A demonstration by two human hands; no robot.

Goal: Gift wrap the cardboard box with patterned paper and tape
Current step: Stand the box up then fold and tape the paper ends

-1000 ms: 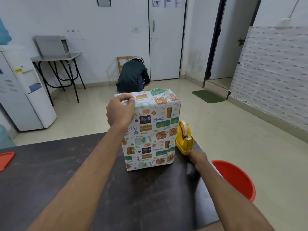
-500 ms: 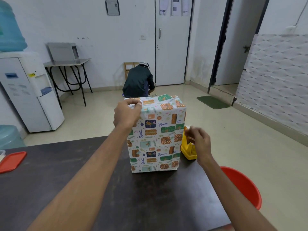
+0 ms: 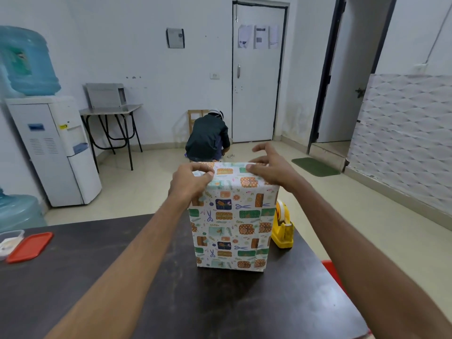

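Patterned paper (image 3: 232,216): smooth printed sheet, mostly matt with a faint sheen, and we see soft creases at the top folds.
Tabletop (image 3: 171,302): dark, smooth, semi-gloss, with pale scuffs. We cannot tell laminate from stone.
Tape dispenser (image 3: 283,234): glossy yellow plastic. Its tape roll (image 3: 281,211) looks pale and translucent.
Lid (image 3: 29,245): red plastic, dull finish. The container (image 3: 7,241) beside it is clear plastic.
Water bottle (image 3: 27,62): translucent blue plastic.
Side table (image 3: 110,110): we read it as grey metal.
Floor (image 3: 342,216): pale, polished, reflective.
Door mat (image 3: 315,166): green, matt, fibrous.
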